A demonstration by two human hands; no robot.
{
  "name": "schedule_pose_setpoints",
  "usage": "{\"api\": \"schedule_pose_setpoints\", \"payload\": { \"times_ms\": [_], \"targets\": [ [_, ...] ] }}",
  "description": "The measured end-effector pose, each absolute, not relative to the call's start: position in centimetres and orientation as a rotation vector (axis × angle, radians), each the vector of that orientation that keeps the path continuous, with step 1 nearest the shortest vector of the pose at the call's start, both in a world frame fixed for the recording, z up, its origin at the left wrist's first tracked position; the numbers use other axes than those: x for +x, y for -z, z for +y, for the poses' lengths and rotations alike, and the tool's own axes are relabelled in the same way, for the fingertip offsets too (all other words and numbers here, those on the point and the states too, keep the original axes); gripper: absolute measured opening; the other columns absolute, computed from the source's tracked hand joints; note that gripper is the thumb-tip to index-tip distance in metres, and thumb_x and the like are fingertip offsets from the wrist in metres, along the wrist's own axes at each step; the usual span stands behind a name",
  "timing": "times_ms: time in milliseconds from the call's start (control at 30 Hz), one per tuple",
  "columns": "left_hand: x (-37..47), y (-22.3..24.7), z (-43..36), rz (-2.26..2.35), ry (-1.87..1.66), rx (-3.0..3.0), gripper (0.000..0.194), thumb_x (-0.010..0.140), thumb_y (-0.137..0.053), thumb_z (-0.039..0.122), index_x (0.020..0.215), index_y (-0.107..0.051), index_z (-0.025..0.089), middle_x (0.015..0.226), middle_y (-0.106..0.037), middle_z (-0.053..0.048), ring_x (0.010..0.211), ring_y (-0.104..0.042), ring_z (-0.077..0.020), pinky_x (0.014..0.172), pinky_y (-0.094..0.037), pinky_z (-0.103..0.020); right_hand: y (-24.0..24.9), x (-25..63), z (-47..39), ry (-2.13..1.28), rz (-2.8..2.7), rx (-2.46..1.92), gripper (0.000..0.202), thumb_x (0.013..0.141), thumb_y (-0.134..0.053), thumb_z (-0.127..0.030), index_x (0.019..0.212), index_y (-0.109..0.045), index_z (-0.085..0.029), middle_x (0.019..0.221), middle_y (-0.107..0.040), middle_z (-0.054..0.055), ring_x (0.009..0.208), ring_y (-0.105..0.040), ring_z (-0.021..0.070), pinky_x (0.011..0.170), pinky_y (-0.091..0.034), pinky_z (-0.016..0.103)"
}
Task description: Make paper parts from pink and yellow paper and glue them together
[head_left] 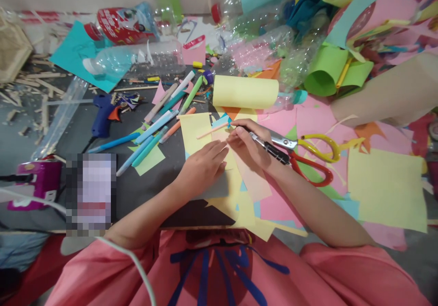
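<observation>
My left hand [204, 165] lies on pale paper, its fingers fairly flat and pointing right, close to the fingers of my right hand. My right hand [251, 147] is closed in a writing-like grip around a black pen [272, 151] with a white label; its tip is hidden by my fingers. A pale pink strip of paper [252, 176] runs below my right hand. Just left of those fingertips lies a thin peach-coloured stick or strip [212, 131]. Large scissors [316, 147] with one yellow and one red handle lie directly behind the pen.
Several markers [160, 125] and a blue glue gun [102, 114] lie to the left, above a phone [97, 194]. A yellow paper roll [245, 91] and plastic bottles [116, 59] stretch across the back. Another person's arm [386, 89] reaches in from the right over coloured paper.
</observation>
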State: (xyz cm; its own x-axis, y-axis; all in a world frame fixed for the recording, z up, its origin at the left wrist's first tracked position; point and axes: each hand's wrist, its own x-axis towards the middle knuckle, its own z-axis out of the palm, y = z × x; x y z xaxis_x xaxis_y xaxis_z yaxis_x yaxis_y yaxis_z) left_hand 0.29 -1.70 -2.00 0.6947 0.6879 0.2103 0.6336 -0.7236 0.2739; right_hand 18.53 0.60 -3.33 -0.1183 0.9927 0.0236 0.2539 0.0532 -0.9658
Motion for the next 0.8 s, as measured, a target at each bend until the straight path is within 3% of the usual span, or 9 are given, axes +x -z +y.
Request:
{"api": "schedule_pose_setpoints", "payload": {
  "times_ms": [167, 333, 433, 567, 800],
  "targets": [
    [0.5, 0.4, -2.8, 1.177, -0.048, 2.742, 0.044, 0.092, -0.058, 0.019, 0.135, -0.054, 0.012, 0.144, -0.058, -0.014, 0.135, -0.053, -0.0327, 0.103, -0.055, -0.044, 2.7, 19.4, 0.8, -0.869, -1.653, -1.297, 0.028, 0.096, -0.052, -0.045, 0.102, -0.069, -0.024, 0.092, -0.075, 0.003, 0.083, -0.071, 0.018, 0.08, -0.056, 0.034],
    [-0.3, -1.1, -3.8, 1.277, 0.061, 2.732, 0.043, 0.094, -0.059, 0.026, 0.136, -0.056, 0.017, 0.144, -0.058, -0.014, 0.131, -0.057, -0.0336, 0.095, -0.057, -0.044, 2.8, 19.4, 0.7, -0.833, -1.703, -1.235, 0.023, 0.097, -0.052, -0.04, 0.104, -0.069, -0.025, 0.095, -0.076, 0.003, 0.082, -0.072, 0.0167, 0.081, -0.057, 0.034],
    [-0.9, -1.2, -3.8, 1.293, 0.009, 2.763, 0.036, 0.095, -0.057, 0.025, 0.13, -0.061, 0.019, 0.138, -0.062, -0.016, 0.124, -0.061, -0.0332, 0.086, -0.058, -0.044, 2.8, 19.3, 0.7, -0.885, -1.702, -1.207, 0.023, 0.096, -0.053, -0.038, 0.104, -0.069, -0.023, 0.094, -0.076, 0.004, 0.083, -0.072, 0.017, 0.083, -0.056, 0.034],
    [-0.7, -0.2, -3.0, 1.137, -0.197, 2.832, 0.036, 0.093, -0.059, 0.024, 0.127, -0.061, 0.012, 0.134, -0.063, -0.019, 0.125, -0.059, -0.0321, 0.096, -0.053, -0.046, 2.7, 19.3, 0.8, -0.954, -1.726, -1.2, 0.022, 0.095, -0.055, -0.038, 0.101, -0.07, -0.024, 0.094, -0.076, 0.003, 0.089, -0.071, 0.0185, 0.086, -0.056, 0.035],
    [-0.5, 2.2, -2.5, 0.97, -0.441, 2.811, 0.029, 0.1, -0.045, 0.026, 0.117, -0.063, 0.01, 0.12, -0.072, -0.014, 0.11, -0.068, -0.0255, 0.088, -0.055, -0.039, 3.0, 19.5, 0.8, -1.023, -1.64, -1.21, 0.03, 0.096, -0.052, -0.048, 0.107, -0.069, -0.026, 0.096, -0.074, 0.003, 0.09, -0.069, 0.0181, 0.084, -0.054, 0.034]
  ]
}}
